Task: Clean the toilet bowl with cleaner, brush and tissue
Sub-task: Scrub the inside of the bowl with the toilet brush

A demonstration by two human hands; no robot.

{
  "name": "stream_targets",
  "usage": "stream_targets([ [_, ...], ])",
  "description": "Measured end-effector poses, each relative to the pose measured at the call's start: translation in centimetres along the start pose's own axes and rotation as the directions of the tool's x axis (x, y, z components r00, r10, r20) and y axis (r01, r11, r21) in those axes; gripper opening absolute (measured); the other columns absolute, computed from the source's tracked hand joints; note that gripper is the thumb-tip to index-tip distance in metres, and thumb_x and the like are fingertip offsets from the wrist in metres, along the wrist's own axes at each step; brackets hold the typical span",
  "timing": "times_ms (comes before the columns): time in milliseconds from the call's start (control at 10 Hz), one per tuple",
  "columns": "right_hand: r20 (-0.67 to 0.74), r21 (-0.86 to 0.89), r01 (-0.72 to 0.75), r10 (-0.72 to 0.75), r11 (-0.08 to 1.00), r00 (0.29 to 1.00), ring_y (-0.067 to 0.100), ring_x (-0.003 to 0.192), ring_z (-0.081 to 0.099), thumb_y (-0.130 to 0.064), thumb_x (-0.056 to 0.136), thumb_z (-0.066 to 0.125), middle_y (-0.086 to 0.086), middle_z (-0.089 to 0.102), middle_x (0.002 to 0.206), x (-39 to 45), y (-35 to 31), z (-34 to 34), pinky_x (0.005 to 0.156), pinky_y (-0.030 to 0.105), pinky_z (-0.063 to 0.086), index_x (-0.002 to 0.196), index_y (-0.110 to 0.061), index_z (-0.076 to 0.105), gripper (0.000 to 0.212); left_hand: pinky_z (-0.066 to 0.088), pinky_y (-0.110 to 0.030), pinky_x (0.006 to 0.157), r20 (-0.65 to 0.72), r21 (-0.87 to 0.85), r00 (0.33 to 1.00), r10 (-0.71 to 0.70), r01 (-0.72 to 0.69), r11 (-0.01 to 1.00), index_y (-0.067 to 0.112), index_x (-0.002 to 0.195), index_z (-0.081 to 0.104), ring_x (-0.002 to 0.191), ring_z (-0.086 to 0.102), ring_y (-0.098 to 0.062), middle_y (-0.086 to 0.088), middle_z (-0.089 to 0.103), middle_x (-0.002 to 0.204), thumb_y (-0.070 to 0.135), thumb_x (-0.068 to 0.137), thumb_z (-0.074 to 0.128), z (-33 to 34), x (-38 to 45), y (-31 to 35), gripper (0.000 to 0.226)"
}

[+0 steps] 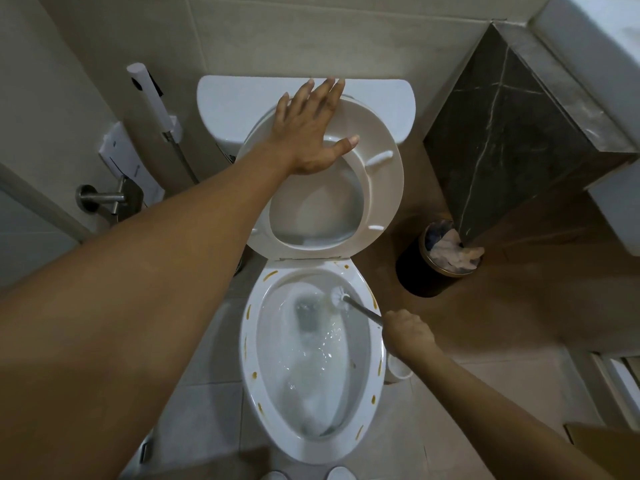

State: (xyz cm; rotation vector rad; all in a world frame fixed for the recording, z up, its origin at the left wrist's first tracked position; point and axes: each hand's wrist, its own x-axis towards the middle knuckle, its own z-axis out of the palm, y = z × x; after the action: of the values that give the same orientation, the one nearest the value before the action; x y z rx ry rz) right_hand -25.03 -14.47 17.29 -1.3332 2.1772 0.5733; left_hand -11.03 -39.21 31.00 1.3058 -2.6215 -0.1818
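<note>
Left hand [313, 128] was flat with fingers spread, pressing the raised seat [377, 188] back toward the tank [235, 105]; right hand [407, 332] was clenched around the metal handle of the toilet brush [341, 296] at the bowl's right rim. Brush head sat inside the toilet bowl [251, 368] near its back edge, water churning, brown-yellow smears dotted around the rim. No readable writing or brand anywhere; paper-filled bin [429, 271] stood on the floor right of the bowl.

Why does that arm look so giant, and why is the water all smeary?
Head view: the wide-angle lens stretches the left arm near the camera; straight walls bend too. The water in the toilet bowl is swirling, so it blurs. Corners look dim.
</note>
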Motion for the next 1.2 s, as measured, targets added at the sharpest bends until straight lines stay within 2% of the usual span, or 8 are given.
stream_targets([
  [300, 0.180, -0.153, 0.100, -0.072, 0.983, 0.981, 0.027, 0.113, 0.058, -0.022, 0.096, 0.050, 0.008, 0.057, 0.123, -0.8, 1.1, -2.0, 0.094, 0.036, 0.049, 0.126, -0.010, 0.056, 0.033, -0.006, -0.046, 0.116, -0.002, -0.001, 1.000, -0.006, 0.006, 1.000, 0.024, 0.152, -0.008, 0.146, -0.010, -0.020, 0.003, -0.008, 0.160, 0.064, 0.092, 0.030, 0.1, 0.0, 0.1, 0.081],
  [400, 0.082, -0.099, 0.067, -0.059, 0.993, 0.995, 0.025, 0.104, 0.062, -0.018, 0.096, 0.048, 0.006, 0.061, 0.114, 0.4, 1.0, -3.1, 0.088, 0.034, 0.053, 0.124, -0.011, 0.060, 0.031, -0.006, -0.046, 0.116, 0.000, -0.001, 1.000, -0.005, 0.005, 1.000, 0.023, 0.152, -0.008, 0.146, -0.010, -0.021, 0.003, -0.008, 0.160, 0.064, 0.092, 0.030, 0.1, -0.1, 0.0, 0.081],
  [600, 0.347, -0.210, 0.150, -0.070, 0.966, 0.935, 0.014, 0.073, 0.055, -0.011, 0.096, 0.050, 0.000, 0.057, 0.089, -1.6, 1.6, -2.2, 0.065, 0.022, 0.049, 0.127, -0.007, 0.056, 0.032, -0.007, -0.046, 0.115, -0.002, -0.009, 1.000, -0.004, 0.004, 1.000, 0.024, 0.152, -0.007, 0.146, -0.010, -0.020, 0.004, -0.007, 0.160, 0.064, 0.092, 0.031, 0.0, -0.1, 0.0, 0.081],
  [700, 0.321, -0.198, 0.146, -0.076, 0.969, 0.944, 0.016, 0.079, 0.054, -0.011, 0.097, 0.049, 0.000, 0.050, 0.082, -1.4, 1.0, -2.9, 0.072, 0.023, 0.049, 0.125, -0.006, 0.057, 0.030, -0.006, -0.046, 0.116, -0.007, -0.002, 1.000, -0.002, 0.002, 1.000, 0.023, 0.152, -0.006, 0.146, -0.010, -0.021, 0.004, -0.007, 0.160, 0.064, 0.092, 0.031, 0.1, -0.2, 0.1, 0.081],
  [800, 0.154, -0.139, 0.079, -0.057, 0.987, 0.986, 0.024, 0.104, 0.060, -0.015, 0.096, 0.048, 0.006, 0.058, 0.113, -0.7, 0.7, -3.3, 0.088, 0.034, 0.052, 0.125, -0.010, 0.056, 0.030, -0.006, -0.046, 0.116, -0.004, 0.001, 1.000, 0.000, 0.000, 1.000, 0.023, 0.152, -0.007, 0.146, -0.010, -0.021, 0.003, -0.007, 0.160, 0.063, 0.093, 0.031, 0.0, -0.2, 0.1, 0.081],
  [1000, 0.436, -0.226, 0.195, -0.080, 0.954, 0.897, 0.008, 0.060, 0.045, -0.010, 0.098, 0.047, -0.001, 0.047, 0.075, -2.5, 0.5, -3.3, 0.054, 0.019, 0.039, 0.126, -0.001, 0.057, 0.031, -0.006, -0.047, 0.116, -0.004, 0.002, 1.000, 0.002, -0.002, 1.000, 0.023, 0.152, -0.007, 0.146, -0.010, -0.021, 0.003, -0.008, 0.160, 0.064, 0.092, 0.030, 0.0, -0.2, 0.0, 0.081],
  [1100, 0.416, -0.225, 0.194, -0.085, 0.955, 0.905, 0.010, 0.059, 0.045, -0.010, 0.098, 0.048, -0.001, 0.045, 0.072, -2.1, 0.6, -3.6, 0.054, 0.018, 0.038, 0.108, -0.001, 0.063, 0.020, -0.006, -0.047, 0.116, -0.004, 0.000, 1.000, 0.005, -0.005, 1.000, 0.023, 0.152, -0.007, 0.146, -0.010, -0.021, 0.003, -0.008, 0.160, 0.064, 0.092, 0.030, 0.0, -0.2, 0.0, 0.081],
  [1200, 0.271, -0.173, 0.129, -0.079, 0.976, 0.959, 0.020, 0.088, 0.061, -0.013, 0.094, 0.050, 0.005, 0.060, 0.099, -1.0, 0.9, -2.8, 0.076, 0.026, 0.049, 0.111, -0.006, 0.062, 0.021, -0.006, -0.047, 0.116, -0.004, -0.003, 1.000, 0.010, -0.010, 1.000, 0.024, 0.152, -0.007, 0.146, -0.010, -0.021, 0.003, -0.008, 0.160, 0.063, 0.093, 0.030, 0.0, -0.2, 0.0, 0.081],
])
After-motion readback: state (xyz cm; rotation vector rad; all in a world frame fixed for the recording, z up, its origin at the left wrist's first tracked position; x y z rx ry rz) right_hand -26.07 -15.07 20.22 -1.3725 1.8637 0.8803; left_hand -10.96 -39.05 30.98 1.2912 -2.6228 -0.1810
